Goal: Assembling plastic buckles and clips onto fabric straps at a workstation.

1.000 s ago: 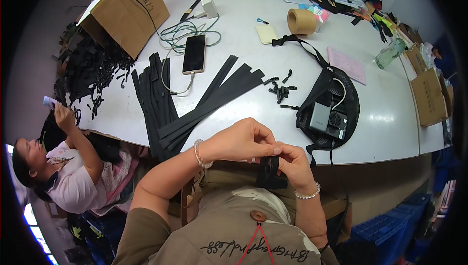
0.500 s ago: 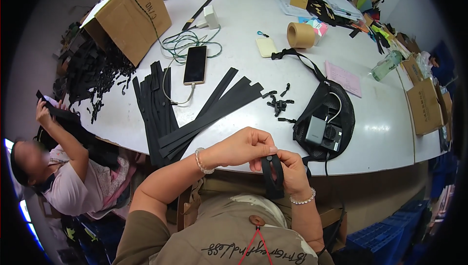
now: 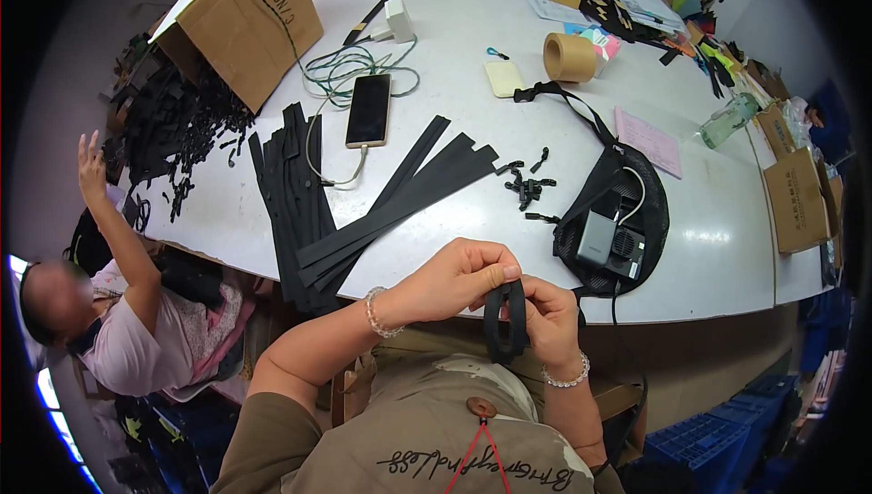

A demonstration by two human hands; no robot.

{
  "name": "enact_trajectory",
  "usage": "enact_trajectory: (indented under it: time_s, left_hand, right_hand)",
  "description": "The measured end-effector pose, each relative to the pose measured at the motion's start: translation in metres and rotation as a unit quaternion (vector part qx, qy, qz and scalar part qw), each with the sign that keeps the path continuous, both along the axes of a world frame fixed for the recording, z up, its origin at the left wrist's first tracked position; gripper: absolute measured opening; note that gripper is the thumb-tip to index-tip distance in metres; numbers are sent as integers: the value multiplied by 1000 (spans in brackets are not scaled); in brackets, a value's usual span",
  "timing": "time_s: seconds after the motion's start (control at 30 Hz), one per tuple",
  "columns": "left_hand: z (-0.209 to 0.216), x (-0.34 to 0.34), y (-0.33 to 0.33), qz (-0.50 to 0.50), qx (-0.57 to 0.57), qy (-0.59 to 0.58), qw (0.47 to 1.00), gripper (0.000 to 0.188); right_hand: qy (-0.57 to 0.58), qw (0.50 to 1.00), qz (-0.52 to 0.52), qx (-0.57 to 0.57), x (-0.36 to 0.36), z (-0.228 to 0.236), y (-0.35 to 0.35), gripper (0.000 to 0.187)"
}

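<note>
A black fabric strap (image 3: 505, 335), bent round into a loop, hangs between my two hands just off the table's near edge. My left hand (image 3: 468, 278) pinches its top end, thumb uppermost. Close beside it, my right hand (image 3: 547, 312) is closed on the same strap from the right side. The fingertips of both hands almost meet, hiding the strap's ends. Ahead on the table lie several small black cord ends (image 3: 527, 188). To the left are long flat black straps (image 3: 400, 208), some crossing over a stack of others (image 3: 295, 194).
A phone (image 3: 368, 111) with a cable, a charger (image 3: 398, 20), a tape roll (image 3: 569, 57) and a black mesh bag (image 3: 618, 222) holding a power bank rest on the white table (image 3: 454, 49). A cardboard box (image 3: 245, 31) stands far left. A co-worker (image 3: 136, 330) sits at left.
The co-worker's arm has lifted, with the hand now raised and fingers spread, away from the black material. My hands keep hold of the strap, and its loop has turned slightly.
</note>
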State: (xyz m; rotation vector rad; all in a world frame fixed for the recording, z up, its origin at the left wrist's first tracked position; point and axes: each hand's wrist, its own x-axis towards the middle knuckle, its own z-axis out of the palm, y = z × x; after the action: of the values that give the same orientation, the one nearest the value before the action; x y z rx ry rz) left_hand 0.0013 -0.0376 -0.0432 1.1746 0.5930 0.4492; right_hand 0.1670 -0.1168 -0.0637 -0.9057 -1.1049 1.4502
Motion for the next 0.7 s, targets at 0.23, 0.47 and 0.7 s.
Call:
enact_trajectory:
  time_s: [0.23,0.47,0.7]
  left_hand:
    - [8,-6,5,-61,-49,-13,997,22]
    - [12,-16,0,-45,-61,-23,997,19]
    - [-1,-22,17,-3,-72,-68,995,31]
  right_hand:
    - [-168,974,-77,129,-10,-1,-8,10]
    - [-260,912,-64,311,-20,21,-22,2]
    - [-170,969,-48,171,-16,0,-29,5]
